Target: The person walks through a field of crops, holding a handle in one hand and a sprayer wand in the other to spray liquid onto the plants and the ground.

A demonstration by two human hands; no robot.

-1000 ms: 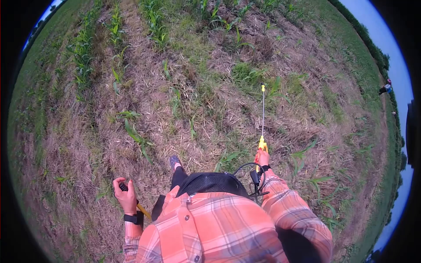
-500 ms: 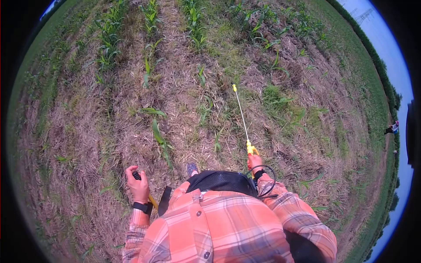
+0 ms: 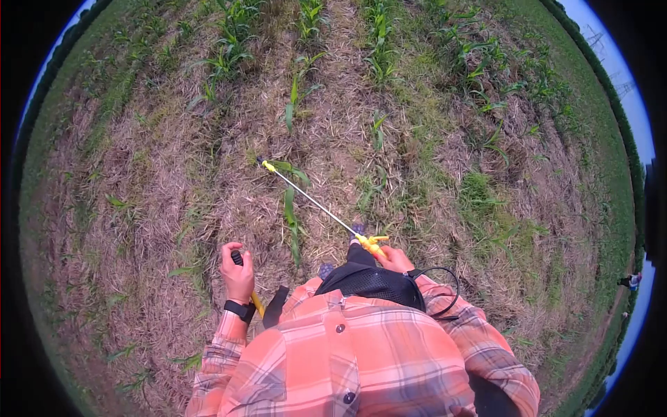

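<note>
My right hand (image 3: 395,260) is closed around the yellow handle of a spray wand (image 3: 316,203). Its thin metal tube reaches forward and left, and the yellow nozzle end (image 3: 268,166) hangs over young maize leaves (image 3: 290,208). A black hose (image 3: 455,292) loops beside my right wrist. On the left, my left hand (image 3: 237,272) grips a lever with a black grip (image 3: 237,258) and a yellow shaft (image 3: 258,304) that runs back beside my hip. Black straps and a dark mesh bag (image 3: 372,283) sit at my waist.
Rows of young maize (image 3: 379,42) run ahead over ground strewn with dry straw (image 3: 160,229). Grass patches (image 3: 476,191) grow between them. One of my shoes (image 3: 358,228) is stepping forward. Another person (image 3: 631,281) is far off at the right edge, and pylons (image 3: 623,85) stand beyond.
The spray wand has swung from pointing ahead to pointing forward and left, my right hand turning with it. A foot has come forward. My left hand keeps its grip on the lever.
</note>
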